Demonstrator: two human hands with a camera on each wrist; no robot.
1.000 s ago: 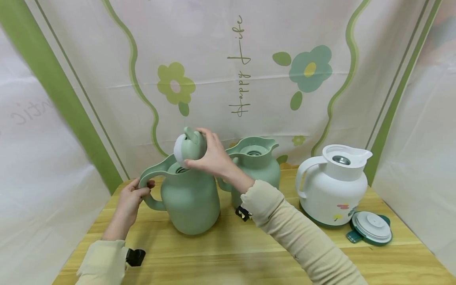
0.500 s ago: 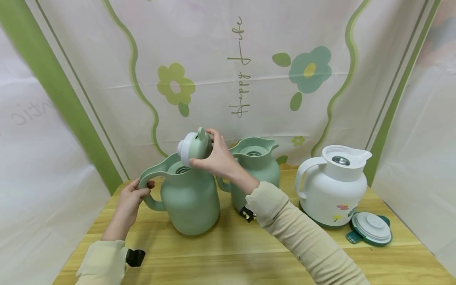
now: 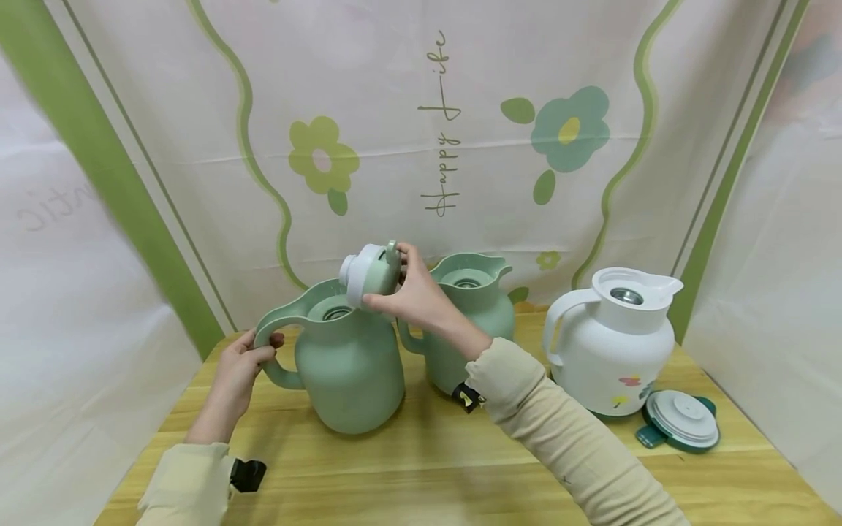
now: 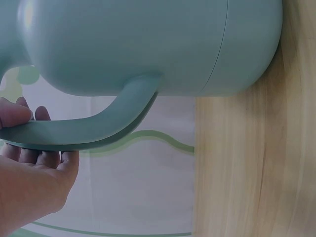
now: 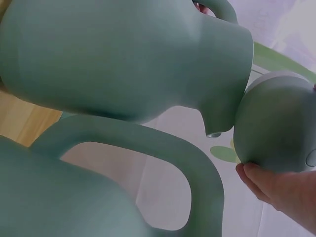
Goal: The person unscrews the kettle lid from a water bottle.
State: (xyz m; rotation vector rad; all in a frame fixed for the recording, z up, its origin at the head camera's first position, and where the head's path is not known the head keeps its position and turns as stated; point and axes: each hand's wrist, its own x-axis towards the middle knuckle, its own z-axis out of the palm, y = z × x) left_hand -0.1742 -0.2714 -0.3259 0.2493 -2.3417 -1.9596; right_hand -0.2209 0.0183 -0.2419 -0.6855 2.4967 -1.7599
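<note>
A green thermos jug (image 3: 351, 372) stands uncovered at the left of the table, its round mouth showing. My left hand (image 3: 235, 376) grips its handle (image 4: 94, 129), fingers curled around it in the left wrist view. Just above the jug's rim, my right hand (image 3: 421, 296) holds a green and white stopper lid (image 3: 370, 276), tipped sideways with its white plug end pointing left. In the right wrist view the lid (image 5: 276, 123) overlaps the jug's rim, with fingertips against its lower side.
A second uncovered green jug (image 3: 470, 321) stands close behind my right forearm. Farther right is an open white jug (image 3: 612, 351); its lid (image 3: 684, 418) lies upside down beside it. A printed curtain (image 3: 395, 88) hangs behind the wooden table (image 3: 395, 482).
My right hand has moved the lid rightward from over the jug's mouth and tipped it, so its white plug shows more. My left hand stays on the handle.
</note>
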